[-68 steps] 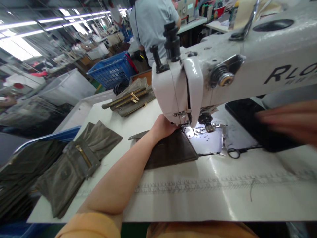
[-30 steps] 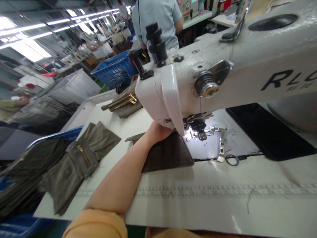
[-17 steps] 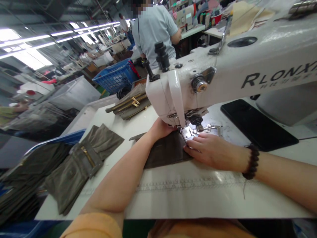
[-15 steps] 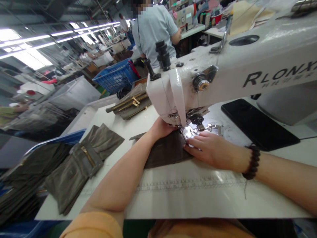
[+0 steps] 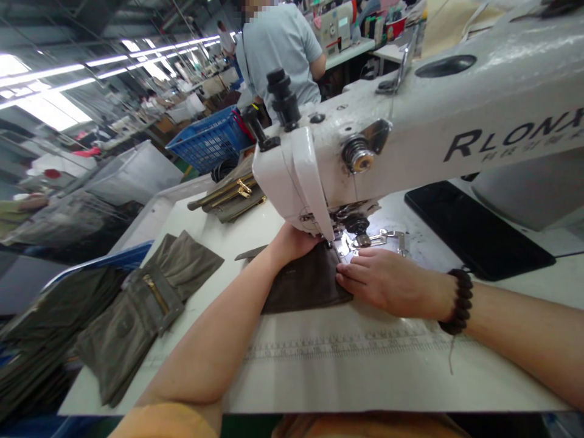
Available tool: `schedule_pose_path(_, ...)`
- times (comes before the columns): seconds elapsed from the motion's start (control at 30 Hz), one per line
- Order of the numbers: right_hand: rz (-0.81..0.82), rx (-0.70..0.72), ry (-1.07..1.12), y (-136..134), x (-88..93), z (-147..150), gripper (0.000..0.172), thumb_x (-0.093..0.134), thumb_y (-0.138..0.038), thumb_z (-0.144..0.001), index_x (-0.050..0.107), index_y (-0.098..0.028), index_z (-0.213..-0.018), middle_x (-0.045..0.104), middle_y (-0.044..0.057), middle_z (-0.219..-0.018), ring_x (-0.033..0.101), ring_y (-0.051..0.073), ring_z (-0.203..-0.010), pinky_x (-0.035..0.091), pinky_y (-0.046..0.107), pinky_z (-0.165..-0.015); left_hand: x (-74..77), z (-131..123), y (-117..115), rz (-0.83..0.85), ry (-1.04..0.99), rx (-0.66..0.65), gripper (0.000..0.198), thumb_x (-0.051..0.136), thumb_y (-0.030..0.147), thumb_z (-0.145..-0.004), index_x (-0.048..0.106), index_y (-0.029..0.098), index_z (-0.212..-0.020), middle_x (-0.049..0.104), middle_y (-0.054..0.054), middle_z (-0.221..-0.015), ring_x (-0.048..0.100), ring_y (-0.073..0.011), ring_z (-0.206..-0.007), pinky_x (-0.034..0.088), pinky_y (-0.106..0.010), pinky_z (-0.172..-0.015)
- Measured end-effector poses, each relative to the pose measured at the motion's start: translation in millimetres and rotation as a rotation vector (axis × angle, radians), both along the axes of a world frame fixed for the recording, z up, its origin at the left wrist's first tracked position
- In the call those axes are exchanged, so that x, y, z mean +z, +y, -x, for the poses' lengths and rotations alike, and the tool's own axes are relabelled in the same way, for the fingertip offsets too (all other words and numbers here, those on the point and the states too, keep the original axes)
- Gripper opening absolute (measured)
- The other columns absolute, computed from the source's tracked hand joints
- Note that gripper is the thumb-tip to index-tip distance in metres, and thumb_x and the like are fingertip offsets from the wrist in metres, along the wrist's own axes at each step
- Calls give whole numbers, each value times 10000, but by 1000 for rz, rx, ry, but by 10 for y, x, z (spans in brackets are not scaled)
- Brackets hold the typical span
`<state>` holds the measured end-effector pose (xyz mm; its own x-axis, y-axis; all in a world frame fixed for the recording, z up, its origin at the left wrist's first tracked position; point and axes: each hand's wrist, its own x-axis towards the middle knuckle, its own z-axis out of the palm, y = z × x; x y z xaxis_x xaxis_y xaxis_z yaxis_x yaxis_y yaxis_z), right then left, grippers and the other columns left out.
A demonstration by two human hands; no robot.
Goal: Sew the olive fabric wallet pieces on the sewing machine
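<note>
A dark brown-grey fabric piece (image 5: 305,283) lies flat under the needle area of a white sewing machine (image 5: 314,176). My left hand (image 5: 294,243) rests on its far left part, close beneath the machine head, which hides the fingertips. At the fabric's right edge, beside the presser foot, my right hand (image 5: 378,280) has its fingers bent and pressed together on that edge. A dark beaded bracelet (image 5: 457,301) circles the right wrist. The needle tip itself is too small to make out.
Folded olive fabric pieces with a zipper (image 5: 150,310) lie left on the table, near a blue bin of dark fabric (image 5: 59,328). Zippered pieces (image 5: 230,194) lie behind the machine head. A black phone (image 5: 474,225) is at right. A co-worker (image 5: 283,55) stands beyond.
The view has shifted slightly, so the machine head sits a little further left. My right fingers have drawn closer together at the fabric's edge. Both hands stay by the fabric.
</note>
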<state>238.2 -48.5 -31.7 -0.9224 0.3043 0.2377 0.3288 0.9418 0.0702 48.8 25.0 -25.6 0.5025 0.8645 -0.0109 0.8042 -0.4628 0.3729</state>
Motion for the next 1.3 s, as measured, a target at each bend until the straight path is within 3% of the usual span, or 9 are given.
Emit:
schedule_pose_path(0.5,-82,2,30,-102,25,20,317,322,-68,-814,617,-56,-928,625,147,-862,516,164,-584,405,305,-548,32,17,-97,-74,-11,-45,316,567,183,-758,601,213,-1071,617,-5,-1130,525,-219,-1108,396,-316,-985)
schedule_pose_path(0.73,-78,1,6,-110,50,21,350,276,-73,-842,607,-50,-954,614,157,-890,504,158,-587,408,308,-551,-73,20,-35,-125,5,-146,283,525,171,-787,615,178,-1055,616,-31,-1132,542,-206,-1084,420,-271,-944)
schedule_pose_path(0.9,-70,7,20,-109,42,32,378,245,-71,-851,602,-41,-969,612,152,-871,502,166,-590,413,311,-546,-127,21,-1,-166,75,-176,268,494,182,-805,627,171,-1038,620,-59,-1120,529,-238,-1099,422,-307,-935)
schedule_pose_path(1.3,-86,-26,4,-135,41,51,355,267,-67,-846,610,-64,-939,615,141,-851,483,152,-562,393,299,-524,-67,25,-16,-153,17,-176,292,530,174,-783,614,194,-1062,600,-27,-1159,515,-218,-1119,399,-280,-965)
